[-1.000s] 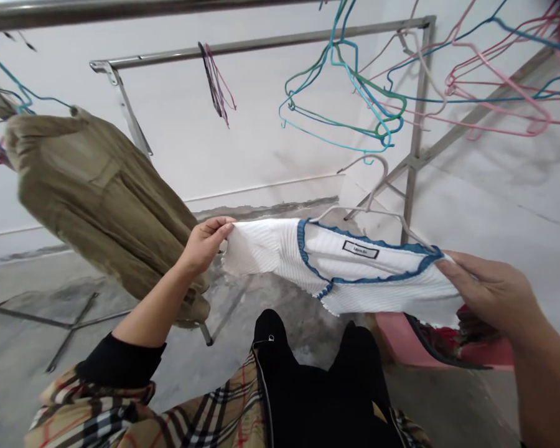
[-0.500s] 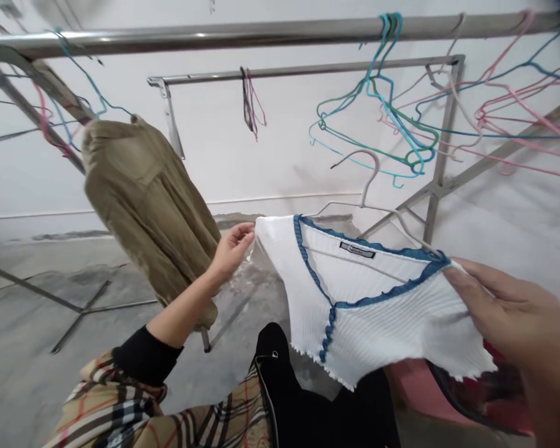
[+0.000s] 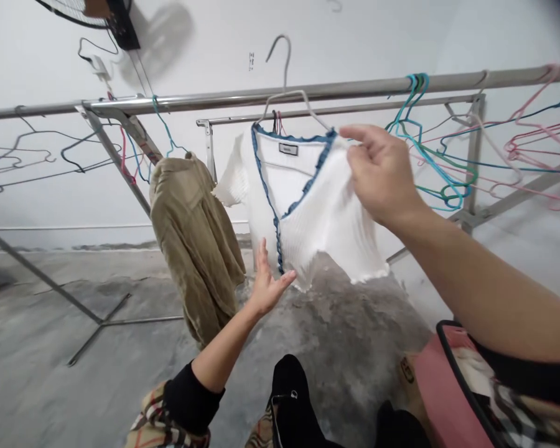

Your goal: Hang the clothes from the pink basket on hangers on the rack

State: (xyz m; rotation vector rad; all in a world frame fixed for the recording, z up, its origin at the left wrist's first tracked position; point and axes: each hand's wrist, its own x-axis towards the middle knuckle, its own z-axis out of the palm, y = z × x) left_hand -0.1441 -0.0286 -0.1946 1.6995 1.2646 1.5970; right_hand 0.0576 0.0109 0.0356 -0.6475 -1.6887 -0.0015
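Note:
A white ribbed short-sleeved top [image 3: 303, 211] with blue ruffled trim hangs on a pale clothes hanger [image 3: 303, 94], level with the front rail. My right hand [image 3: 382, 171] pinches the top at its right shoulder, near the hanger's end. The hanger's hook stands above the rail and is not over it. My left hand [image 3: 268, 283] is open, thumb and fingers spread, just below and in front of the top's lower front edge. Whether it touches the cloth I cannot tell.
A metal rail [image 3: 205, 99] crosses in front, with a second rail behind. An olive-brown garment [image 3: 191, 236] hangs at the left. Blue-green hangers [image 3: 429, 149] and pink hangers [image 3: 536, 137] hang at the right. A pink container [image 3: 443, 386] stands low right. A wall fan [image 3: 121, 22] is upper left.
My right hand has raised the top and hanger toward the rail and leftward. My left hand has left the other shoulder and opened below. The view has tilted up and left.

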